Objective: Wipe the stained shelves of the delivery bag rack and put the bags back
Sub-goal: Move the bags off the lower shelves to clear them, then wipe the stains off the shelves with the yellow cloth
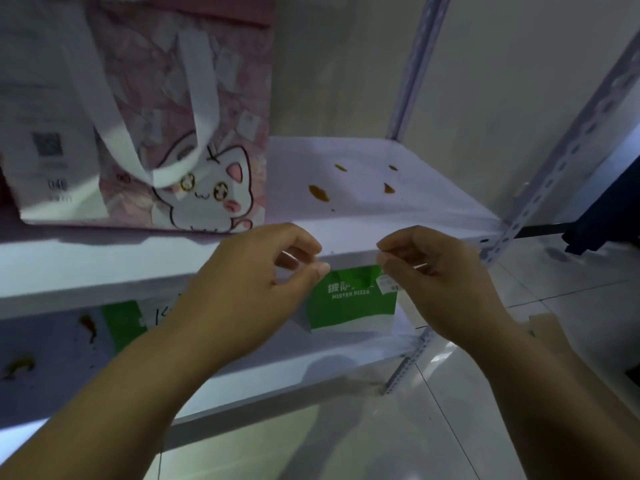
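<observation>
- Just beyond both hands, the front edge of the upper shelf [381, 209] runs across at fingertip level. The left hand [256, 275] and right hand [433, 275] hover before it, side by side and apart.
- Each hand curls its fingers in toward the thumb. Each thumb tip overlaps an upper corner of the green pizza bag [353, 306]; whether either pinches it cannot be told.
- Between and behind the hands, the green pizza bag stands on the lower shelf [242, 375], its top close under the upper shelf's edge.
- Beyond the right hand lies open shelf surface with brown stains [318, 192], bounded by the perforated rack upright [554, 168] at the front right corner.
- Beyond the left hand, a pink cat bag [180, 98] stands on the upper shelf, its base near the front edge.
- Left of the left forearm, dark smears [88, 327] mark the lower shelf.
- Beneath both forearms is tiled floor [346, 445].
</observation>
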Demonstrator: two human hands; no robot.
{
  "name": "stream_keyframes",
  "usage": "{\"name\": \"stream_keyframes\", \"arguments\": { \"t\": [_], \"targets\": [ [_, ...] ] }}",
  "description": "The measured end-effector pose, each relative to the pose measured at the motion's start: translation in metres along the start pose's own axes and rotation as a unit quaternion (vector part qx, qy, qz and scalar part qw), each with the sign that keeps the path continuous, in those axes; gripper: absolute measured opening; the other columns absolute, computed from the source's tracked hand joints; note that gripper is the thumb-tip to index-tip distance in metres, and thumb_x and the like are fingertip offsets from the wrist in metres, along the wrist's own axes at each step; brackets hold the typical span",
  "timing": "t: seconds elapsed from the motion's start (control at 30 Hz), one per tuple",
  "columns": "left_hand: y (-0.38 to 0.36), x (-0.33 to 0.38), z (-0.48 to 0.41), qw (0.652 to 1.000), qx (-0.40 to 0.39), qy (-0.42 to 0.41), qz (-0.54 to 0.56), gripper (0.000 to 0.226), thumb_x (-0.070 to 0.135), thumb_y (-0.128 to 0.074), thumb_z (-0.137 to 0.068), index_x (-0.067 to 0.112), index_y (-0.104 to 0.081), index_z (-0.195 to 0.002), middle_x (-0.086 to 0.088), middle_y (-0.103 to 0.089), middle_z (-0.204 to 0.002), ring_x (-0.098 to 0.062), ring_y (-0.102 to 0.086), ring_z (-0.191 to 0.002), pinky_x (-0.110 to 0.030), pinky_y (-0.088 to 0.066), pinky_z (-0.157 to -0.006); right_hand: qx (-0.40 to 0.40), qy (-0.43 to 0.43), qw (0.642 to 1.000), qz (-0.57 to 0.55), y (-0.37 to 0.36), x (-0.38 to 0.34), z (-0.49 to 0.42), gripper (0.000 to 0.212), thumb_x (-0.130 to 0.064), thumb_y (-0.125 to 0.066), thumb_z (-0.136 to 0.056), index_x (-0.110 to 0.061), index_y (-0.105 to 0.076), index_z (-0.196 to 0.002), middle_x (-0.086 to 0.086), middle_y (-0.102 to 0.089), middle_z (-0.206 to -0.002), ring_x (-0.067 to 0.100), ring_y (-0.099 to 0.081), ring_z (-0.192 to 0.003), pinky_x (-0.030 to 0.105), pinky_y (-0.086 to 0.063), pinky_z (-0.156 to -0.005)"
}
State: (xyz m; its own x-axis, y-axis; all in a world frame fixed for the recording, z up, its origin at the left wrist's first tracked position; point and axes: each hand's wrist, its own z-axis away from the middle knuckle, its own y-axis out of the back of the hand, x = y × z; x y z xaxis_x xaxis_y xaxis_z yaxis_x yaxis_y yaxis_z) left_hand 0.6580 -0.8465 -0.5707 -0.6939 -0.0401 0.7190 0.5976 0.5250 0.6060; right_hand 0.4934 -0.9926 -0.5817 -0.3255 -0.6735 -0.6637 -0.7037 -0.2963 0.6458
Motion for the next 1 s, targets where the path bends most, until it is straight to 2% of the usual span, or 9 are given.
{"name": "stream_keyframes", "arguments": {
  "t": [0.17,0.37,0.5,0.63,0.77,0.9,1.0],
  "targets": [
    [0.046,0.062,-0.029,0.999,-0.039,0.006,-0.009,0.026,0.050,-0.052,-0.077,0.037,-0.062,-0.097,0.024,-0.061,-0.092,0.008,-0.056,-0.087,-0.028,-0.053,-0.077,-0.021,-0.020,1.000,-0.008,0.051,-0.061,-0.023,0.008,-0.036,-0.060,-0.081,-0.043,-0.058,-0.084,-0.021,-0.065,-0.079,-0.007,-0.059,-0.081,0.006,-0.046,-0.067],
    [0.106,0.154,-0.047,0.999,-0.045,0.009,-0.003,0.020,0.046,-0.056,-0.081,0.034,-0.062,-0.097,0.023,-0.062,-0.092,0.007,-0.056,-0.086,-0.025,-0.051,-0.076,-0.055,-0.009,0.998,0.002,0.126,-0.146,-0.047,0.008,-0.038,-0.055,-0.081,-0.040,-0.058,-0.089,-0.025,-0.061,-0.080,-0.010,-0.057,-0.083,0.002,-0.043,-0.072],
    [0.145,0.215,-0.055,0.999,-0.030,0.015,0.004,0.016,0.046,-0.056,-0.080,0.040,-0.061,-0.093,0.025,-0.061,-0.090,0.008,-0.056,-0.086,-0.018,-0.049,-0.073,-0.067,0.013,0.998,0.012,0.178,-0.199,-0.063,0.008,-0.029,-0.061,-0.086,-0.034,-0.062,-0.093,-0.024,-0.062,-0.081,-0.007,-0.058,-0.082,0.004,-0.045,-0.069],
    [0.178,0.268,-0.058,1.000,-0.001,0.020,0.014,0.009,0.043,-0.060,-0.080,0.044,-0.060,-0.089,0.026,-0.062,-0.088,0.009,-0.057,-0.087,-0.015,-0.046,-0.070,-0.051,0.042,0.998,0.013,0.226,-0.243,-0.078,0.008,-0.027,-0.063,-0.086,-0.028,-0.066,-0.093,-0.018,-0.065,-0.078,-0.002,-0.060,-0.078,0.010,-0.047,-0.067],
    [0.203,0.307,-0.060,1.000,0.017,0.010,0.008,0.008,0.045,-0.057,-0.079,0.043,-0.060,-0.086,0.026,-0.063,-0.086,0.010,-0.057,-0.086,-0.013,-0.044,-0.068,-0.021,0.070,0.997,0.022,0.265,-0.270,-0.087,0.006,-0.028,-0.064,-0.084,-0.029,-0.066,-0.090,-0.023,-0.062,-0.072,-0.004,-0.058,-0.075,0.010,-0.046,-0.064],
    [0.221,0.325,-0.063,0.999,0.039,0.006,0.013,0.009,0.041,-0.060,-0.080,0.040,-0.063,-0.089,0.026,-0.064,-0.086,0.011,-0.058,-0.085,-0.013,-0.045,-0.067,-0.003,0.066,0.998,0.003,0.290,-0.281,-0.096,0.005,-0.026,-0.064,-0.085,-0.031,-0.064,-0.087,-0.021,-0.062,-0.073,-0.005,-0.058,-0.071,0.016,-0.047,-0.061],
    [0.228,0.326,-0.071,0.999,0.041,0.005,0.009,0.008,0.039,-0.062,-0.080,0.040,-0.063,-0.088,0.026,-0.065,-0.084,0.011,-0.058,-0.084,-0.010,-0.042,-0.065,0.014,0.053,0.999,0.001,0.301,-0.281,-0.104,0.008,-0.026,-0.064,-0.084,-0.033,-0.062,-0.085,-0.021,-0.062,-0.073,-0.005,-0.057,-0.073,0.016,-0.046,-0.062]
  ]
}}
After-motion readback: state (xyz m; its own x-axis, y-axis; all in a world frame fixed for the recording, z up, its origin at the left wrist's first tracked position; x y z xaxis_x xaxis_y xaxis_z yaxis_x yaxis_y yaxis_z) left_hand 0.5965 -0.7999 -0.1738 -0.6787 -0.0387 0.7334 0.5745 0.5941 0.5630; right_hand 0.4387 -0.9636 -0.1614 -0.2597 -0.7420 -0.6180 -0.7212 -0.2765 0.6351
